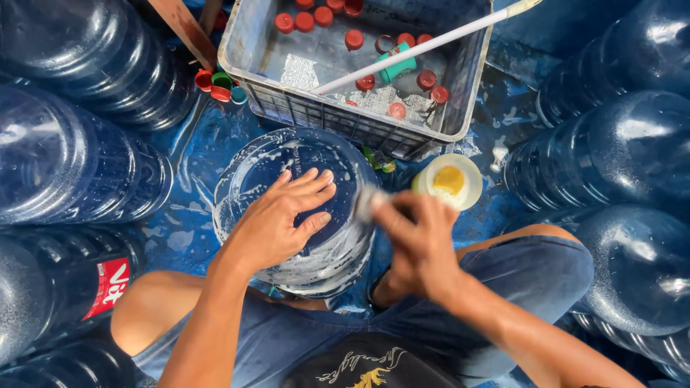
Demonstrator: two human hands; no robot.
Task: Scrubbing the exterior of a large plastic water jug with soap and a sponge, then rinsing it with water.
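Wet blue floor (194,154), left hand (277,219) flat on soapy jug (295,208), right hand (420,244) gripping blurred scrubber (368,202)

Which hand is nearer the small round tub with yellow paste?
Right. The right hand is just below-left of the tub, scrubbing the soapy bottle's side; the left hand lies flat on the bottle, farther away.

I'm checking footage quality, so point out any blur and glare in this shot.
Head view: the right hand is motion-blurred against the soapy jug; the left hand on it is sharp; bright glare streaks the surrounding blue jugs.
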